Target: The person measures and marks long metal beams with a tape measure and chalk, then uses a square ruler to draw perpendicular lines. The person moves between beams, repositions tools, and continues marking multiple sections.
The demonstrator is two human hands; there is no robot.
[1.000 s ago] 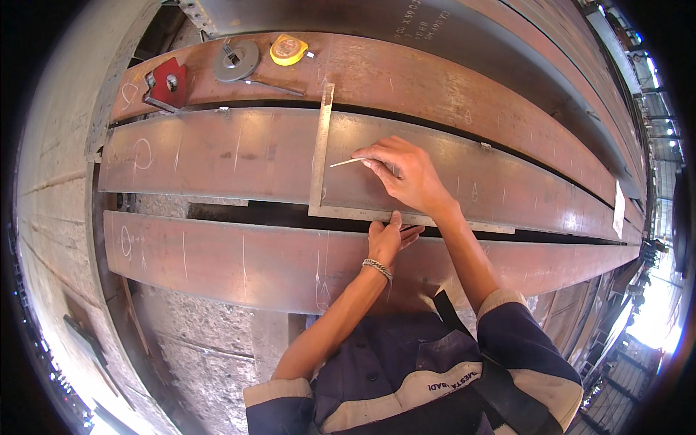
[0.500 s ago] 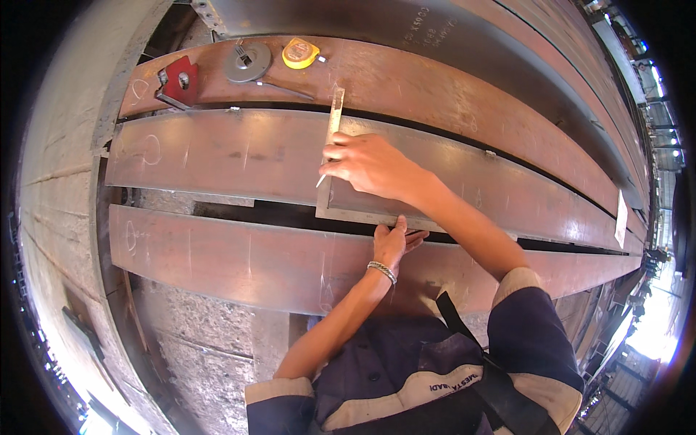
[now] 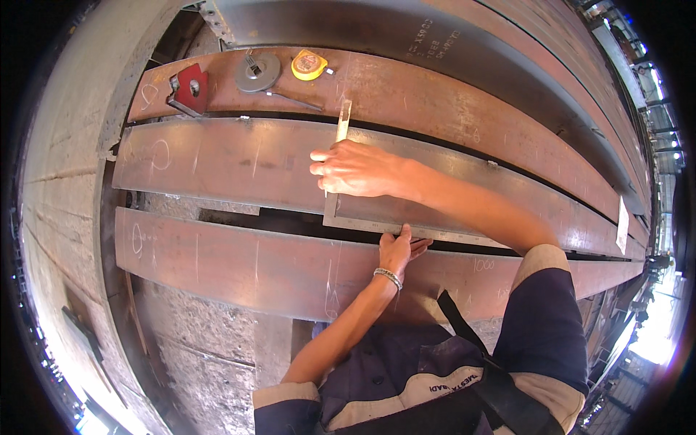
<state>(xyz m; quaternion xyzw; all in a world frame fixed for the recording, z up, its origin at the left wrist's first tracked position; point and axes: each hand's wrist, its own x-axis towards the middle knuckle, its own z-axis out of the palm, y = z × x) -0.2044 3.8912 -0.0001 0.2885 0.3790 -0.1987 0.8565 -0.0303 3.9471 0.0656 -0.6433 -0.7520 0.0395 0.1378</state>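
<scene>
A steel carpenter's square lies on the middle steel plate, one leg across it and the other along its near edge. My left hand, with a chain bracelet on the wrist, grips the near leg, its thumb on top and fingers by the plate's edge. My right hand is over the upright leg, fingers curled; a thin white marking stick pokes out below them, its tip beside the square. The grip itself is partly hidden by the back of the hand.
On the far plate lie a red angled magnet holder, a round grey reel, a thin rod and a yellow tape measure. Dark gaps separate the plates. The near plate carries chalk marks. A large beam stands behind.
My right hand has moved down along the square's upright leg, and its forearm has swung flatter. My left hand keeps its hold on the square. The whole view has shifted slightly.
</scene>
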